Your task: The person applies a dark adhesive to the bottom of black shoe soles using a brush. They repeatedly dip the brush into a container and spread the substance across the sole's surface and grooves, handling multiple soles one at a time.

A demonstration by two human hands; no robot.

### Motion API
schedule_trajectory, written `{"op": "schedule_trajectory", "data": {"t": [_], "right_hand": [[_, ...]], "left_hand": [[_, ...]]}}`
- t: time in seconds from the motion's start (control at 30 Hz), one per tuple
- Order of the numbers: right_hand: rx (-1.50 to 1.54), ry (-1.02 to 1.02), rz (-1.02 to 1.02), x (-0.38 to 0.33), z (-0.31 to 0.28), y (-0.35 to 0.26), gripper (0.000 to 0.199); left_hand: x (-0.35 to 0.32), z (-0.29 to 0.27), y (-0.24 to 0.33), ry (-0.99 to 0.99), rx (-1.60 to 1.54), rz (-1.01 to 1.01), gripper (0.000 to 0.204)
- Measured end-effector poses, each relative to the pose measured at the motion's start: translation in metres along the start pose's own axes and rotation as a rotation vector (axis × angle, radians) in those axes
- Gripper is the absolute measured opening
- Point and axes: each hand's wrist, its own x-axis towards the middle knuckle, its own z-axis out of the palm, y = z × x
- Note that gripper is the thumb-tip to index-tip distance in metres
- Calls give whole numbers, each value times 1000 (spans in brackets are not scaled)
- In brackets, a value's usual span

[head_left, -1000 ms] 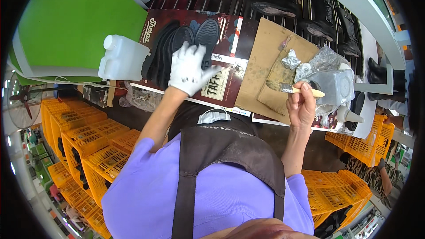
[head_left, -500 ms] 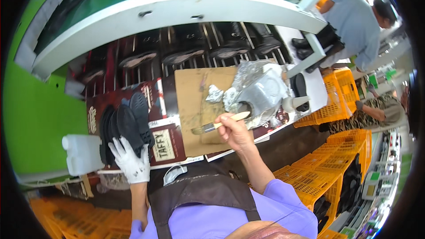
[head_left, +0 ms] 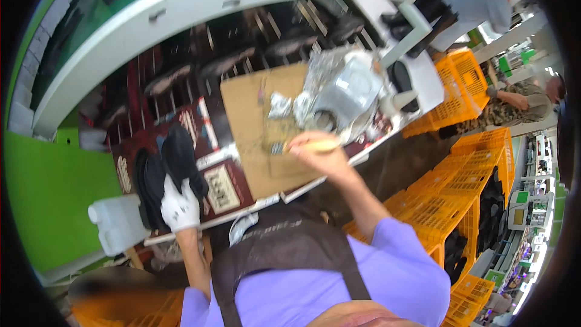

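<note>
My left hand (head_left: 180,207), in a white glove, grips the near end of a black shoe sole (head_left: 179,154) that lies tilted over a pile of similar black soles (head_left: 149,175). My bare right hand (head_left: 321,158) is closed around a paint brush (head_left: 276,148) with a pale handle. Its bristles point left above a stained cardboard sheet (head_left: 248,115). Just beyond that hand lies a clear plastic container (head_left: 351,92) with a dark round opening, wrapped in crumpled plastic film.
Black boots (head_left: 290,45) lie in a row on a rack under a white beam (head_left: 193,9). A white jug (head_left: 118,224) stands at the left, a squeeze bottle (head_left: 396,102) at the right. Orange crates (head_left: 423,212) line the right side; two other people are beyond.
The view has shifted and tilted. My left hand has closed on a sole, its fingers further in among the pile. The brush has turned lower in my right hand, which stays over the cardboard.
</note>
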Motion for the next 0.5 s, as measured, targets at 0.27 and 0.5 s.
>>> {"op": "schedule_trajectory", "data": {"t": [0.27,0.5], "right_hand": [[-248,359,-85,-14,-54,-21,9],[-668,389,-143,6,-50,3,12]], "left_hand": [[2,-34,12,-188,-1697,-118,44],[-2,6,43,-852,-2319,-205,61]]}}
